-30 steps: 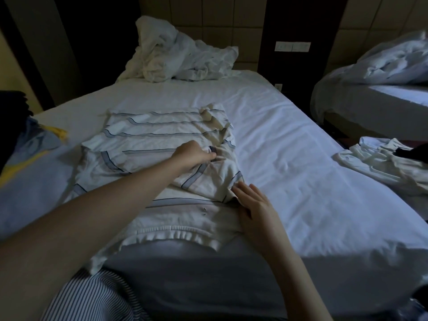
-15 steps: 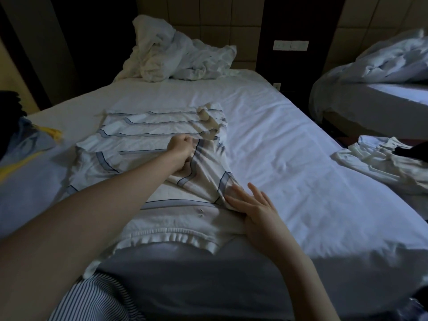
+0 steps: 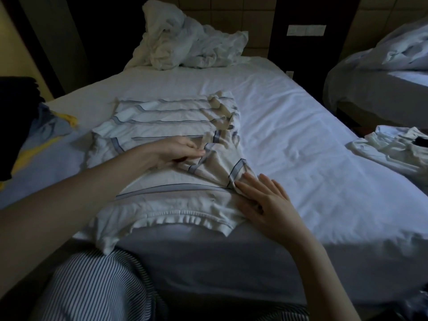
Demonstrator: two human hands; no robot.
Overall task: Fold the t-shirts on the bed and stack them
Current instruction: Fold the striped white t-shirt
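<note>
While the t-shirt lies on the bed, the left hand pinches its sleeve at three o'clock; the right hand presses flat at five. Light, limp cloth, probably best gripped at seams.

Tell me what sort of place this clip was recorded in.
Probably a hotel-style twin bedroom: a white-sheeted bed, a second bed beside it at the right, and a panelled headboard wall with a switch plate between them.

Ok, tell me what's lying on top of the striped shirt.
Its folded-in sleeve, pinched by the left hand; the right hand rests flat at the fold. The shirt beneath the sleeve is covered.
</note>
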